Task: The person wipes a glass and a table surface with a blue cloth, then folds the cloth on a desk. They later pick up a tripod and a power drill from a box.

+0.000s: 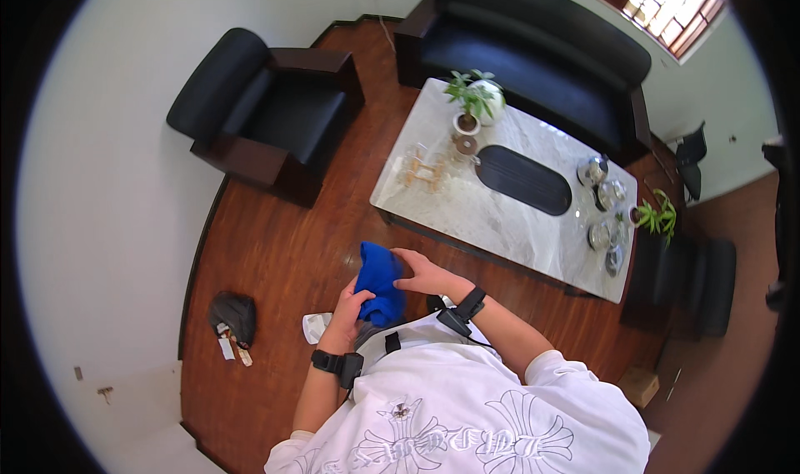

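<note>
A folded blue cloth [380, 286] is in my left hand [351, 306], whose thumb lies over its lower part. My right hand [428, 275] is at the cloth's right side, fingers spread and curved towards it; whether the fingertips touch it I cannot tell. Both hands are in front of my waist, short of the marble-topped coffee table [462, 224]. Dark straps with small boxes are on both wrists.
The table bears a black oval tray [524, 180], a potted plant [467, 115], glassware and kettles [592, 171]. Beyond is a black sofa [525, 68]; an armchair [269, 111] stands left. A dark bag [232, 314] with papers lies on the wooden floor.
</note>
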### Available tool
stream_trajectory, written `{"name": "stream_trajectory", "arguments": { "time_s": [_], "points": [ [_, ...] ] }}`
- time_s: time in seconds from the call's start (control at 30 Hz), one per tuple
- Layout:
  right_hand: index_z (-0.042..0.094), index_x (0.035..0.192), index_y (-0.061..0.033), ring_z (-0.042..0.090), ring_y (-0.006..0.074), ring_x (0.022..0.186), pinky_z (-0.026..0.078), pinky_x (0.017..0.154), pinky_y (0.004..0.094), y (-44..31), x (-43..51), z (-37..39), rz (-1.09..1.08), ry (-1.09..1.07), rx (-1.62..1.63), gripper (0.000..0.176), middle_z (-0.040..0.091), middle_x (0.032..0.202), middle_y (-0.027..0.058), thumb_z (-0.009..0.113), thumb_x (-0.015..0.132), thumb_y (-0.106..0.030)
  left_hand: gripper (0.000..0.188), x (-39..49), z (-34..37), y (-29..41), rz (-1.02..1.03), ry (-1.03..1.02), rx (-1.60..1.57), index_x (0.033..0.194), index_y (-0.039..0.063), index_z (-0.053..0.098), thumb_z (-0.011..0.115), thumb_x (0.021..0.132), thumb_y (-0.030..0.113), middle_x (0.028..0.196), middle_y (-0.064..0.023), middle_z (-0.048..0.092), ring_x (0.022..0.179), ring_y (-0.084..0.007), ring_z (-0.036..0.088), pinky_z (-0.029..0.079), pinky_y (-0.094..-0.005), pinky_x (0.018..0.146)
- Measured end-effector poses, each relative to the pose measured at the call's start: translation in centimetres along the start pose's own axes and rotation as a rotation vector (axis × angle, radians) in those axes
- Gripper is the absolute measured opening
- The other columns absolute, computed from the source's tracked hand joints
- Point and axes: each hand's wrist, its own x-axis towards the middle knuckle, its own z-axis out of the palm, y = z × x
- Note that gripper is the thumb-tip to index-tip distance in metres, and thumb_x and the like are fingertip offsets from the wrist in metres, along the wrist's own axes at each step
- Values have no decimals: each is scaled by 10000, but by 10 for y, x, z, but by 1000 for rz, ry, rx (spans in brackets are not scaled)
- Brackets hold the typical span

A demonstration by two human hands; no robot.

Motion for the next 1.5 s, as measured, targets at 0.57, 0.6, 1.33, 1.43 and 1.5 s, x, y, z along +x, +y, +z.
{"name": "stream_trajectory", "arguments": {
  "time_s": [0.57,0.6,1.33,1.43,1.5],
  "points": [
    [529,1272,56,628,252,1065,500,943,344,-123,166,81,253,-331,68,653,649,1140,198,794,794,-301,288,12,-200,39,162,239,24,1145,21,648,696,888,139,1045,-54,681,945,-134,618,489,-279,863],
    [531,1300,60,625,243,1068,502,940,342,-122,176,80,288,-368,122,682,648,1155,186,786,814,-345,285,17,-203,41,155,271,78,1130,17,664,708,889,163,1041,-58,687,947,-133,619,484,-274,871],
    [462,1339,-15,568,193,1108,469,969,336,-76,296,-71,89,54,578,567,598,1199,103,701,856,-193,429,226,-152,281,86,-228,807,1154,-3,581,786,822,173,1024,-89,666,924,-142,628,540,-299,814],
    [544,1240,-9,596,172,1019,502,883,329,-70,267,-78,126,201,564,495,634,1144,84,732,840,-230,357,262,-121,290,80,-385,822,1100,6,594,769,819,142,978,-72,654,883,-134,611,530,-283,798],
    [577,1191,-5,607,164,972,509,854,319,-66,243,-70,135,216,620,459,654,1089,70,744,834,-239,342,278,-104,288,97,-549,897,1090,9,599,764,817,133,973,-73,652,884,-140,609,526,-290,808]
  ]
}}
